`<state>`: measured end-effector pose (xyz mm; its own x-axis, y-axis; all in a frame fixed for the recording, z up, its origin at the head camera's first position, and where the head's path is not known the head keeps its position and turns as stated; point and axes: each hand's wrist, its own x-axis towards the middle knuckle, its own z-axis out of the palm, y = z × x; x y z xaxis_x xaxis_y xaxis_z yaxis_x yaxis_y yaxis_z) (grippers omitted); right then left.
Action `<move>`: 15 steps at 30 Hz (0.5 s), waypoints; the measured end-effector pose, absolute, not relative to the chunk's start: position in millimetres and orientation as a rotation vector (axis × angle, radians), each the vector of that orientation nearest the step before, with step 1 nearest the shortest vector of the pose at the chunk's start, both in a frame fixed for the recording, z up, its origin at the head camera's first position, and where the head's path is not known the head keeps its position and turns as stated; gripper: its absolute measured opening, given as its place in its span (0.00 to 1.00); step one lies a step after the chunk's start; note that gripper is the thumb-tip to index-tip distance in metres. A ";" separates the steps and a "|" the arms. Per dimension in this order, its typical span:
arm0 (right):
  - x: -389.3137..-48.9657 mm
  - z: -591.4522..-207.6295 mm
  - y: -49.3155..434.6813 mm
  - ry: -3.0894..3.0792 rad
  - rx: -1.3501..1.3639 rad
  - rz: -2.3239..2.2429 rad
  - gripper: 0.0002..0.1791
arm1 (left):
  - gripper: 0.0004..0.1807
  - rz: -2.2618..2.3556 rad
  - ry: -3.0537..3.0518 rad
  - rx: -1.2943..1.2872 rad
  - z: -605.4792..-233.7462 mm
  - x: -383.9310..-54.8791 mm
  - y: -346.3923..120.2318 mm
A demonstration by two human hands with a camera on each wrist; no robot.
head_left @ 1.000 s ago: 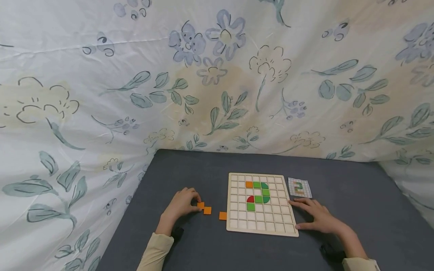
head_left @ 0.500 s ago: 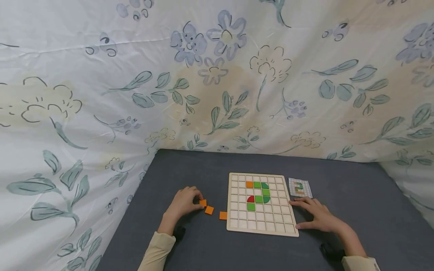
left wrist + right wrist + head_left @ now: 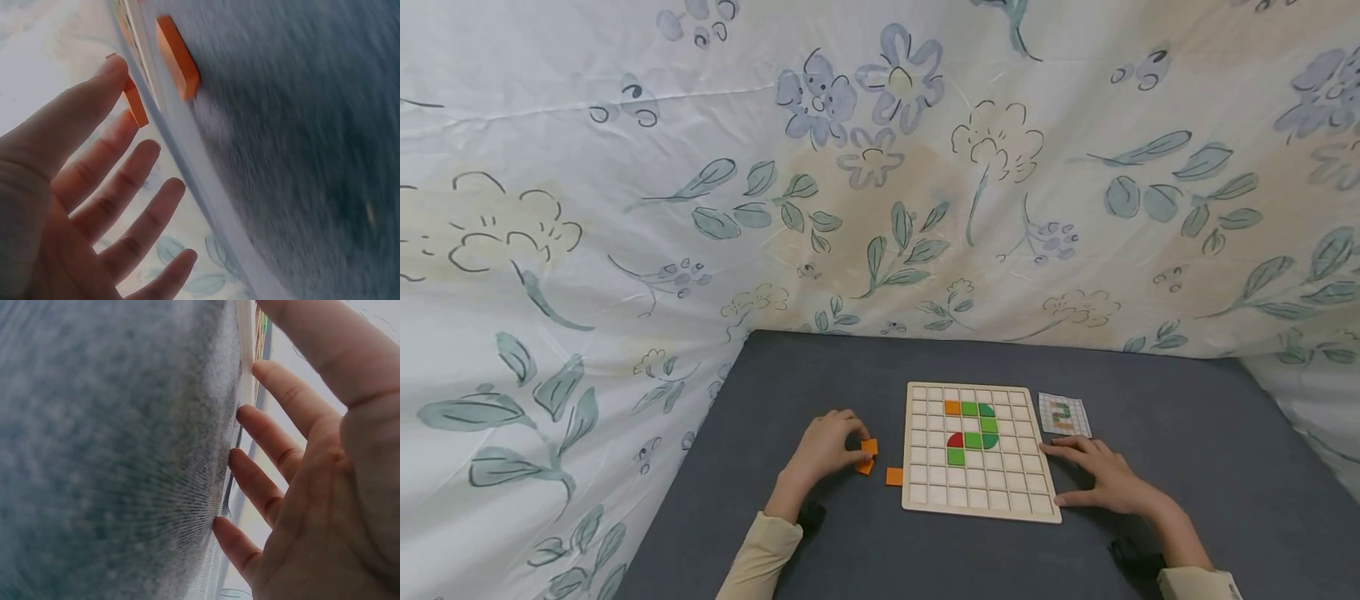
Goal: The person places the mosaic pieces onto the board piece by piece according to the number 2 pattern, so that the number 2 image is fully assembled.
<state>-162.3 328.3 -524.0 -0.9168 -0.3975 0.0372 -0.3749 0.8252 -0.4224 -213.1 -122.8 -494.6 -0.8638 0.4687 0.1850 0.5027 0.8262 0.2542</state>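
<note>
My left hand [image 3: 825,450] pinches an orange square tile [image 3: 135,105] between thumb and index finger, lifted off the table in the left wrist view. Partly under it in the head view lies a second orange tile [image 3: 865,468]. Another orange tile [image 3: 894,477] lies against the left edge of a wooden grid board [image 3: 925,492]. On the board sit an orange tile [image 3: 952,407], several green tiles [image 3: 973,440] and a red rounded tile [image 3: 955,439]. My right hand [image 3: 1101,479] rests at the board's right edge, thumb and index finger touching the rim, the other fingers spread.
A small printed pattern card [image 3: 1063,415] lies to the right of the board, just beyond the right hand. The dark grey table [image 3: 827,367] reaches back to a flowered cloth [image 3: 880,250] that hangs behind and on both sides.
My left hand has moved right and lifted its orange tile over the neighbouring one, which has shifted slightly right and turned. The right hand and the board stay in place.
</note>
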 end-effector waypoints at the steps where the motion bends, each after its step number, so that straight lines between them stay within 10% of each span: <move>1: -162.2 -524.5 328.8 2.952 -0.630 -0.671 0.43 | 0.13 -0.456 -2.895 -0.778 -494.3 -212.1 -119.8; 15: -162.2 -527.3 331.0 2.965 -0.670 -0.688 0.42 | 0.14 -0.398 -2.902 -0.900 -495.7 -209.5 -77.6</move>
<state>-162.2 331.0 -527.3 -0.9074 -0.4143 0.0709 -0.4032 0.8102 -0.4254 -209.5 -77.6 -495.7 -0.8247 0.5456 0.1493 0.5656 0.7939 0.2230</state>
